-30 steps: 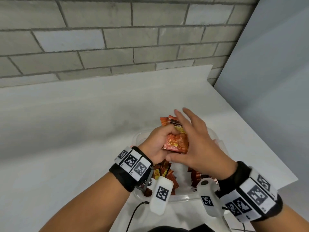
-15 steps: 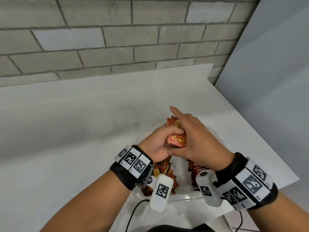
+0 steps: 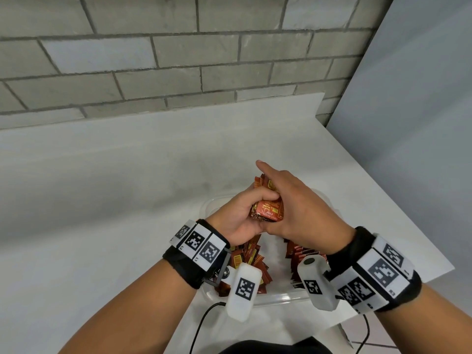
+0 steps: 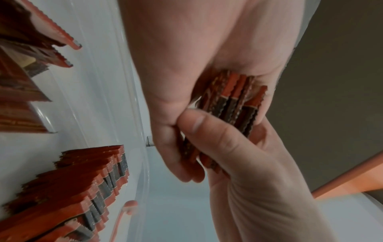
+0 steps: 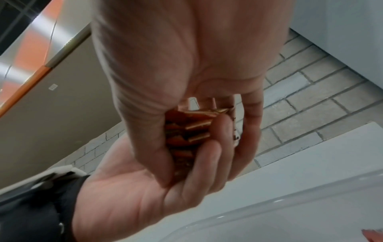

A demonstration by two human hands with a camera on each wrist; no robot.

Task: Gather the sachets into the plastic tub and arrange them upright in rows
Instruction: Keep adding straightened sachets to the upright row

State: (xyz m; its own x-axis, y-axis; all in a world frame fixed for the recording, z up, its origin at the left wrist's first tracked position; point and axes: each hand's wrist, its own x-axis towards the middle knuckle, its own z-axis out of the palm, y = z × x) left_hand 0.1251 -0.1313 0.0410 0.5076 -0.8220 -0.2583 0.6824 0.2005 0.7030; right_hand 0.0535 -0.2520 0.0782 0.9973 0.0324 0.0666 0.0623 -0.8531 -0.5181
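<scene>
Above the plastic tub (image 3: 278, 300), both hands, left hand (image 3: 238, 218) and right hand (image 3: 304, 210), clamp one sachet bundle (image 3: 268, 213) (mostly hidden by fingers); tub's far rim is covered, and open bench (image 3: 127, 187) lies leftward.

Both hands (image 4: 207, 114) clasp sachet stack (image 4: 234, 106) above tub (image 4: 132, 98).

Soft even light, wrist views blurred, distorted

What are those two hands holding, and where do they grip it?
A stack of sachets, held above the plastic tub: left hand and right hand clasp its opposite sides.
</scene>
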